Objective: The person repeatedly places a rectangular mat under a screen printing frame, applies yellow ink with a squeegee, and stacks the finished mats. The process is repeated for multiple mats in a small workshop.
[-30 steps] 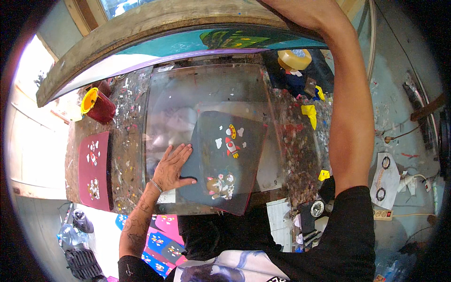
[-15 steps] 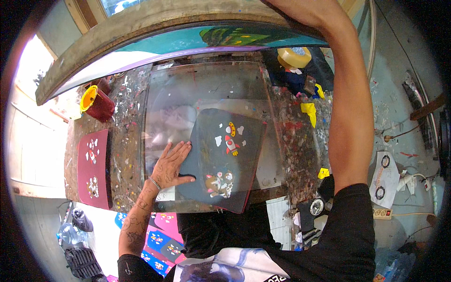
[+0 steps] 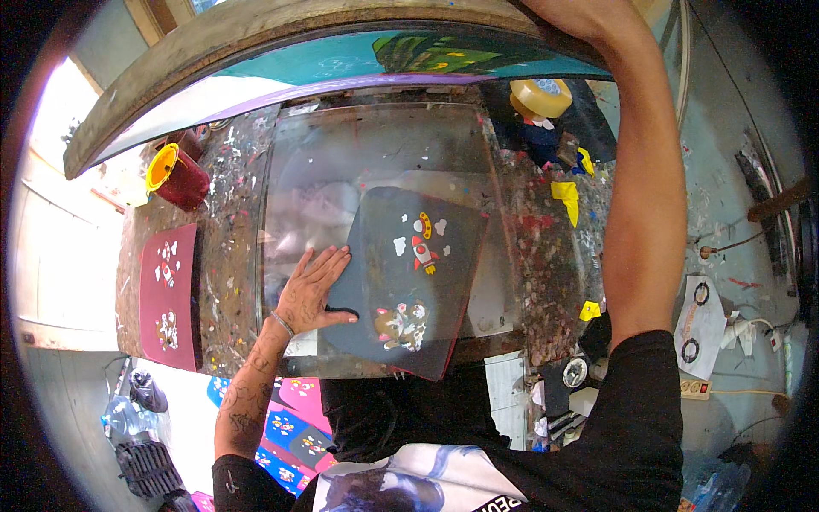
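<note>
My left hand (image 3: 313,290) lies flat, fingers spread, at the left edge of a dark grey flat piece (image 3: 375,282) printed with a rocket, clouds and a cartoon animal. That piece lies slightly turned on a clear sheet (image 3: 299,154) over the worktable. A reddish edge shows along its right side. Above the far side, a wooden-edged screen printing frame (image 3: 281,34) is tilted up. My right hand (image 3: 580,19) is up at the frame's edge, holding it; its fingertips are hidden.
A dark red printed piece (image 3: 171,299) lies at the left, below a red pot with a yellow rim (image 3: 177,177). Tape rolls (image 3: 542,98) and yellow scraps (image 3: 565,200) sit at the right. Several printed pieces (image 3: 294,435) lie lower left. A power strip (image 3: 695,389) is far right.
The view has shifted slightly, so the table things appear a little higher. Both hands keep their places on the grey piece and at the raised frame.
</note>
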